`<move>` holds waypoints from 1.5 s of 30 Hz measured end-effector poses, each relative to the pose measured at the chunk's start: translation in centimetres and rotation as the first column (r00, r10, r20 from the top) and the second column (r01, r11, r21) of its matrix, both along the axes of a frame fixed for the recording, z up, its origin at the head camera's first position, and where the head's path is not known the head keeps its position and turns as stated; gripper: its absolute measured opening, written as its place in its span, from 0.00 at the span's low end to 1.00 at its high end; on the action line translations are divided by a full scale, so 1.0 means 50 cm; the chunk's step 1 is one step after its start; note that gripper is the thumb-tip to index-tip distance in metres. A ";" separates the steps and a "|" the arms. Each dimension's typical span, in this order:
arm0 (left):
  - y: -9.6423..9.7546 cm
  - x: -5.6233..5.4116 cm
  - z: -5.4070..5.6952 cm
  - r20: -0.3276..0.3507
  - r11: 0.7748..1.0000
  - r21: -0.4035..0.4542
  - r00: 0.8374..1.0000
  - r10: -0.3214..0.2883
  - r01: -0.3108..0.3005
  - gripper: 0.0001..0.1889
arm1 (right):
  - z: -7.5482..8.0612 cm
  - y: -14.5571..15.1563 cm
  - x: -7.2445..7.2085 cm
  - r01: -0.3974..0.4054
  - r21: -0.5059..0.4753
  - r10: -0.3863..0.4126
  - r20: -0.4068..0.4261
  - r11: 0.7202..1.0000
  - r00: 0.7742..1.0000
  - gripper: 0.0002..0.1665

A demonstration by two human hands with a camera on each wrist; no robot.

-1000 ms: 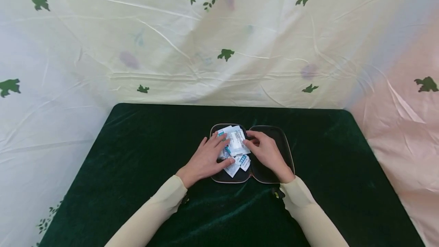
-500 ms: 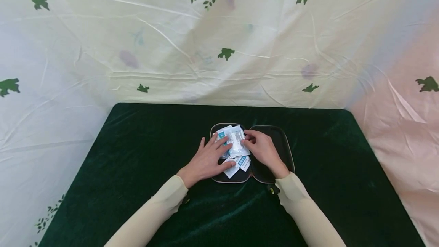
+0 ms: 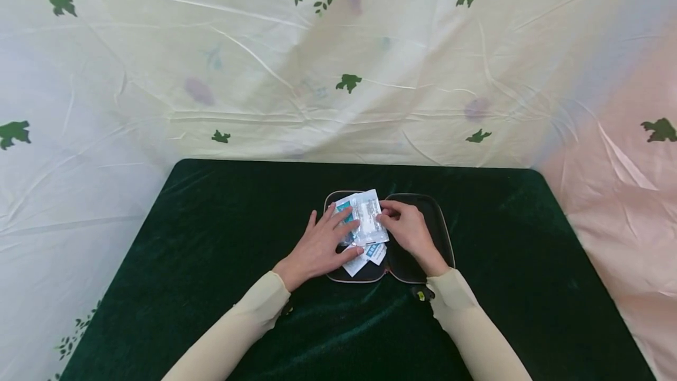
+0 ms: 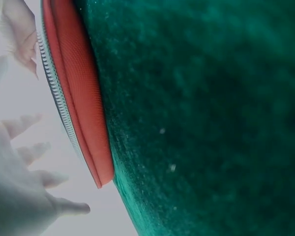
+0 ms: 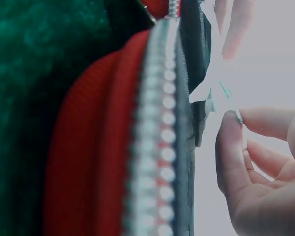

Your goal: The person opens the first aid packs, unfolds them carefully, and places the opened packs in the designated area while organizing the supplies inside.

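Note:
A red zip case point(image 5: 88, 147) with a black lining lies unfolded, its left half point(image 3: 362, 275) bearing several white and blue packets. My right hand point(image 3: 412, 231) pinches the right edge of the top packet point(image 3: 370, 222), a shiny white sachet; in the right wrist view, thumb and forefinger point(image 5: 233, 128) meet on a thin edge. My left hand point(image 3: 319, 246) lies over the packets' left side, fingers spread, thumb by a smaller blue-and-white packet point(image 3: 376, 251). Beneath its fingers is a packet with a teal panel point(image 3: 344, 211), partly hidden.
The case's right half point(image 3: 433, 216) lies under my right hand. Dark green velvety cloth point(image 3: 243, 210) covers the table. Behind and beside it hangs a pale curtain point(image 3: 296, 104) with green prints.
My right hand first moved slightly left over the top sachet, then back right. The sachet now sits a little higher and further right. My left hand has barely moved.

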State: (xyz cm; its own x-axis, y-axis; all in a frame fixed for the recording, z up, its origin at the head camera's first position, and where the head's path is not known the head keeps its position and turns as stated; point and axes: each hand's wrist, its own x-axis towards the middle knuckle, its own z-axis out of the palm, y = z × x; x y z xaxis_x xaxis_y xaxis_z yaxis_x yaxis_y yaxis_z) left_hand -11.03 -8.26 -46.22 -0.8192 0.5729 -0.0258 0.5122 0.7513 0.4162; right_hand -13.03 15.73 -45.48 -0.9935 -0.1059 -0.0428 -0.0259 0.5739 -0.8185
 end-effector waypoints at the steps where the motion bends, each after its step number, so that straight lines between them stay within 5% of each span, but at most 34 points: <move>1: 0.001 0.000 0.000 -0.009 1.000 0.019 1.000 0.004 -0.004 0.37 | 0.001 0.003 0.002 0.009 -0.010 -0.009 -0.001 1.000 1.000 0.23; 7: 0.005 -0.001 -0.001 -0.044 0.995 0.097 0.999 0.031 -0.027 0.37 | 0.007 0.025 0.019 0.055 -0.073 -0.055 -0.005 0.996 0.998 0.22; 18: 0.034 -0.002 0.005 -0.070 0.995 0.095 0.997 0.021 -0.015 0.37 | 0.018 0.089 0.048 0.071 -0.080 -0.075 -0.053 0.994 0.996 0.32; 30: 0.089 -0.004 0.018 -0.124 0.999 0.004 0.991 -0.046 0.047 0.38 | 0.031 0.183 0.069 0.146 0.007 -0.145 -0.056 0.989 0.988 0.34; 36: 0.111 -0.008 0.023 -0.174 0.995 -0.079 0.982 -0.069 0.056 0.39 | 0.027 0.222 0.065 0.148 0.064 -0.145 -0.042 0.987 0.988 0.35; 45: 0.135 -0.013 0.011 -0.155 0.980 -0.164 0.979 -0.136 0.110 0.40 | 0.010 0.254 0.049 0.143 0.129 -0.143 -0.005 0.981 0.990 0.34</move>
State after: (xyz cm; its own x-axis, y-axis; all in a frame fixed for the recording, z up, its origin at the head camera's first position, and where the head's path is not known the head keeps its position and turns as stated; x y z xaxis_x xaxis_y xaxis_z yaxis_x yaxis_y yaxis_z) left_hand -11.66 -1.53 -45.66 -0.7433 0.6689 0.0078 0.6562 0.7268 0.2029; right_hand -10.59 28.43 -44.98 -0.9977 0.0442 -0.0513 0.0676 0.6723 -0.7372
